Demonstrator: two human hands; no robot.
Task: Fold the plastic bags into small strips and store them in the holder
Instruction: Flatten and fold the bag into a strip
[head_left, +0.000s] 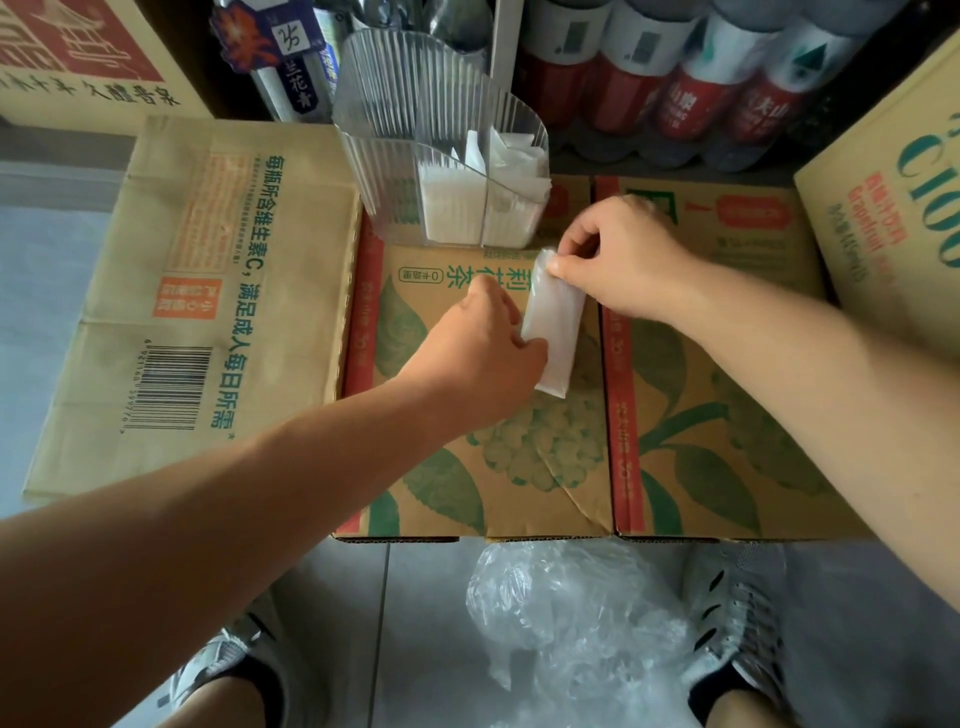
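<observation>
1. The left hand touches the side of the folded bag. Its fingertips are hidden, so I cannot tell if it grips.
2. The right hand pinches the bag's top end.
3. The bag lies on a cardboard box, just in front of the clear holder.
4. A crumpled bag lies on the floor between two shoes.

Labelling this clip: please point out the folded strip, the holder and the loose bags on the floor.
folded strip (555, 317): head view, middle of its white face.
holder (384, 104): head view, ribbed clear wall.
loose bags (566, 613): head view, crumpled centre of the pile.
</observation>
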